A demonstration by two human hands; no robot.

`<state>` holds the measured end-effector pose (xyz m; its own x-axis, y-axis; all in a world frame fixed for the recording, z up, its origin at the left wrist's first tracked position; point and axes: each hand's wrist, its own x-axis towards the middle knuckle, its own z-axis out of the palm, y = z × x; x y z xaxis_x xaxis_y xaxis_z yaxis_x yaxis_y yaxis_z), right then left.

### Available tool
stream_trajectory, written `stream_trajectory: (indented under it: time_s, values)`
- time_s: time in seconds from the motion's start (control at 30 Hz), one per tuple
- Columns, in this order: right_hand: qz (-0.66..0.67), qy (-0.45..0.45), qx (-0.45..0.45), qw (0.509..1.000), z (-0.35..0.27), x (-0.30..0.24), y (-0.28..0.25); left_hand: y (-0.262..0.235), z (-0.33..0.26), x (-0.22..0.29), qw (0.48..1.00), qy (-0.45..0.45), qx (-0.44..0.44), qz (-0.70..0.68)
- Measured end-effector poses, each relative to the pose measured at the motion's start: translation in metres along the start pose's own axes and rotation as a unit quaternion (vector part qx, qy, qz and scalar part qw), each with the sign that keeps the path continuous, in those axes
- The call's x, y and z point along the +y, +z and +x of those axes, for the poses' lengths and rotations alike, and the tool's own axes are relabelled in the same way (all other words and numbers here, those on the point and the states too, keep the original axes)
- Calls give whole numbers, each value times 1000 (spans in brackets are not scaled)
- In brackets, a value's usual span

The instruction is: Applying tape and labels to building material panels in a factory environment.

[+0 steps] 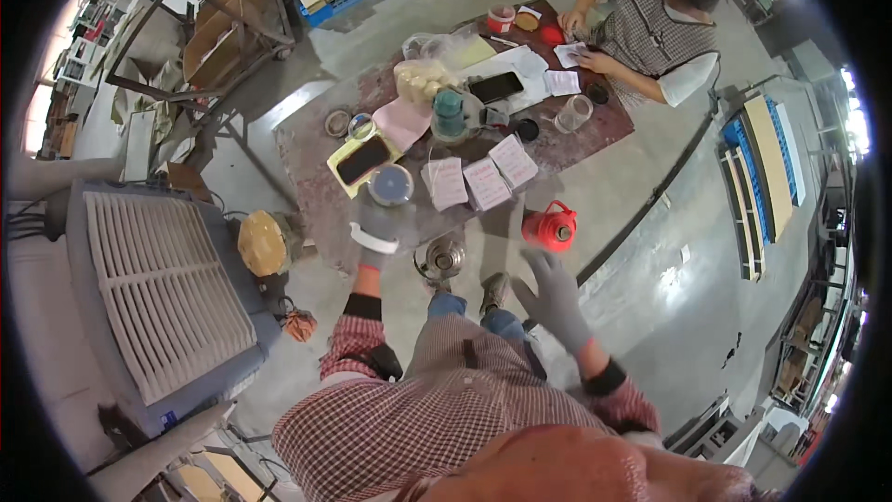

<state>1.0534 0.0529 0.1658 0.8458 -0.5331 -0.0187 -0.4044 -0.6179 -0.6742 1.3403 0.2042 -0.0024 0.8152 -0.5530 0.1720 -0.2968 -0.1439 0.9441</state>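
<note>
Apparently upright: red flask point(545, 229), long axis vertical | right hand point(555, 299) near, grip spread | left hand point(379, 221) grip: cannot tell

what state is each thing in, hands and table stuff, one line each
Left hand, gloved, blurred, grip cannot be told
Right hand, gloved, open, nothing seen in it
Blue-topped container, on the table, lidded or not unclear
Nearer phone, screen dark
Farther phone, screen dark
Three paper stacks, lying side by side
Plastic bag, bulging with pale contents
</note>
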Motion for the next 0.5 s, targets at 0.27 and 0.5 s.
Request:
stream_trajectory:
  time_s: [0.27, 0.5]
  values:
    - [-139, -236, -290, 917, 36, -163, -97, -4, -133, 239, 981, -10, -151, -124]
    - [-160, -369, -225, 887, -25, -189, -145, 10, -161, 335, 974, 40, -131, -178]
